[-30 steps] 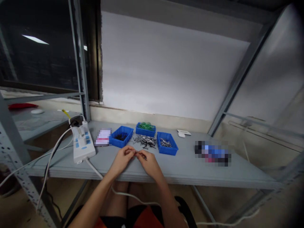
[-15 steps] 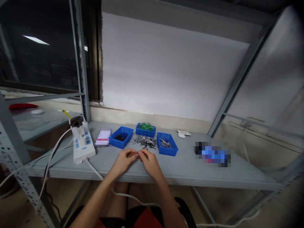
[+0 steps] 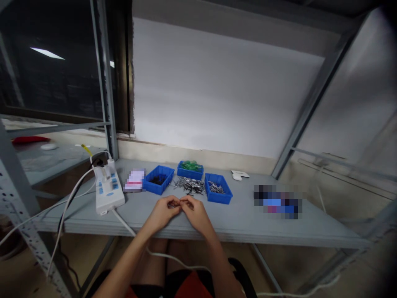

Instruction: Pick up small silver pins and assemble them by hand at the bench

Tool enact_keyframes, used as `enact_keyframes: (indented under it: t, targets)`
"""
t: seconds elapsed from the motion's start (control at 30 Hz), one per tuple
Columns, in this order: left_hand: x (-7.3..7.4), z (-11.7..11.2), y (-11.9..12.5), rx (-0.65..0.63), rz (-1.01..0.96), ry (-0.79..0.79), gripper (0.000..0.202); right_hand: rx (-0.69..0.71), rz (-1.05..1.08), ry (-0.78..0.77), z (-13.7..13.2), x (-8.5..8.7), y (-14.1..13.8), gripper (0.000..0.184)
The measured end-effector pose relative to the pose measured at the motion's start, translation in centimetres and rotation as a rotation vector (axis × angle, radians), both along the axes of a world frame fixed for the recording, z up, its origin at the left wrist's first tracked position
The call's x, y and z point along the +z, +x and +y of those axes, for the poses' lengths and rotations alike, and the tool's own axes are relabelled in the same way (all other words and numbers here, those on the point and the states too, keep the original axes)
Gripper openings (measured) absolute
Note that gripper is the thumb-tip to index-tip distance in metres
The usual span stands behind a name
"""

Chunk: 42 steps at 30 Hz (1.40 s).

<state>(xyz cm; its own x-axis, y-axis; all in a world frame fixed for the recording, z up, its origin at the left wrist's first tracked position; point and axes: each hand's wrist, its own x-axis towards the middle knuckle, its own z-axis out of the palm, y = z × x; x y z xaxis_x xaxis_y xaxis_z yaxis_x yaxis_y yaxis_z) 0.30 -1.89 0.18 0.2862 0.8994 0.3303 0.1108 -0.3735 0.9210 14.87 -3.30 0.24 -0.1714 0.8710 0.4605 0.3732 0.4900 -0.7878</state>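
Head view: Both bare hands are held in front, above the near part of a grey, flat-topped table (image 3: 245, 221), with their fingertips meeting. On the left hand (image 3: 163, 213), the fingers are curled and the thumb is drawn in toward them. The right hand (image 3: 195, 213) is bent likewise, its fingertips set against those of the left. Whether anything is gripped between them cannot be told, the contact point being too small and partly covered by the fingers.

A loose heap of thin, silver and dark metal pins (image 3: 188, 185) is located on the table just beyond the fingertips. It is flanked on the left by a blue rectangular plastic tray (image 3: 153, 188) holding small dark pieces (image 3: 159, 180), and on the right by a second blue plastic tray (image 3: 218, 198) holding slender silvery pieces (image 3: 216, 187). Behind the heap, a third blue plastic tray (image 3: 190, 174) is filled with translucent green pieces (image 3: 191, 166). A white multi-socket power strip (image 3: 108, 192) is placed farther left, with plugs inserted.
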Motion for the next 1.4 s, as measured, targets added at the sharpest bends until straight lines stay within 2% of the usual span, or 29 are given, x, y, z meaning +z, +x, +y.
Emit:
enact_keyframes:
  t: [0.33, 0.63, 0.73, 0.9, 1.17, 1.4]
  targets:
    - [0.3, -0.11, -0.18, -0.01, 0.017, 0.019, 0.016, -0.024, 0.014, -0.013, 0.28, -0.28, 0.21, 0.018]
    - [0.04, -0.14, -0.21, -0.092, 0.061, 0.056, 0.013, -0.048, 0.068, 0.011, 0.2, 0.0, 0.16, 0.018]
    - [0.19, -0.09, -0.34, -0.059, 0.043, 0.02, 0.015, -0.075, 0.064, 0.011, 0.27, -0.21, 0.24, 0.019]
    - [0.27, 0.19, -0.63, 0.073, -0.019, -0.019, 0.024, -0.084, 0.06, -0.007, 0.39, -0.54, 0.36, 0.021]
    - [-0.26, 0.63, -0.8, 0.123, -0.024, -0.006, 0.03, -0.083, 0.017, -0.006, 0.21, -0.27, 0.14, 0.019]
    - [-0.27, 0.57, -0.79, 0.152, -0.021, 0.029, 0.028, -0.018, -0.085, 0.008, 0.23, -0.28, 0.04, 0.017]
